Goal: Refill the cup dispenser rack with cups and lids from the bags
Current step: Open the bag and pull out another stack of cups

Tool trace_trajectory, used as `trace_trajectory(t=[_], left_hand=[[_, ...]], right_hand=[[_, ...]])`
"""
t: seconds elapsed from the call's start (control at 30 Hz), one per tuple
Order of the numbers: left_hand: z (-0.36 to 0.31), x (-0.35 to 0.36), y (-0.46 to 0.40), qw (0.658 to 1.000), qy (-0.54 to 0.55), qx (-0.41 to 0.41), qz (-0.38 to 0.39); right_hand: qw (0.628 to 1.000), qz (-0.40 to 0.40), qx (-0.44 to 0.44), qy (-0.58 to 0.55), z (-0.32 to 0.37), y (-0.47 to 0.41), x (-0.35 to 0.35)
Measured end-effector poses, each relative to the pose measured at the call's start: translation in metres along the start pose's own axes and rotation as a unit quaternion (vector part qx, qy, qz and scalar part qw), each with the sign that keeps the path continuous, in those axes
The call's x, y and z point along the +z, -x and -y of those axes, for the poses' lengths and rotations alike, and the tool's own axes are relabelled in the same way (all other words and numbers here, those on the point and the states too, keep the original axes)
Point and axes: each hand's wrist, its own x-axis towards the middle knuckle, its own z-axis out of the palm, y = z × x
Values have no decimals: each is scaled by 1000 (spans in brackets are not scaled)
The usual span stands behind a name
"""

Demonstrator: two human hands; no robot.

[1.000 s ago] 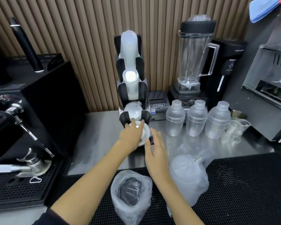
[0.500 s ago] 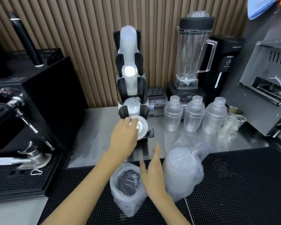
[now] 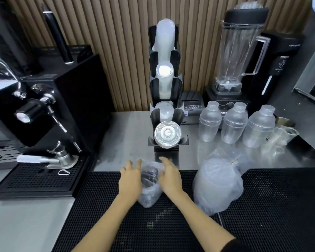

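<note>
Bag of dark lids (image 3: pixel 149 180) between both hands, left hand (image 3: pixel 130 180), right hand (image 3: pixel 170 177)

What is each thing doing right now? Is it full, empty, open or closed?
Rack: upright, cups in its upper slots.
Clear lids: stacked in the bottom slot.
Small bag: dark things inside, between both hands.
Left hand: touching the bag's side.
Right hand: touching its other side.
Big bag: full, untouched.
Blender jug: empty, lid on.
Three shakers: capped, empty.

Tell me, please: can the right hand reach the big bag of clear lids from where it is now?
Probably yes. The right hand rests on the small bag, and the big bag lies just to its right on the mat, with nothing between them.
</note>
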Motion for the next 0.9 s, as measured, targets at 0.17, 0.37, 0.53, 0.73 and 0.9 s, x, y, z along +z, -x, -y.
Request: trace_trajectory(t=[0.17,0.37,0.53,0.73,0.9], left_hand=[[2,18,0,999,-27,-7,30],[-38,2,12,952,41,188,-239],[-105,-4,41,879,343,325,61],[-148,32,44,860,446,213,128],[-143,26,44,886,427,169,62]], right_hand=[[999,39,8,14,-14,2,-5],[989,-110,-97,-4,8,25,-64],[935,-318,-87,128,-7,45,-133],[975,-177,131,-39,-52,61,-156],[972,-73,119,-190,-38,56,-140]])
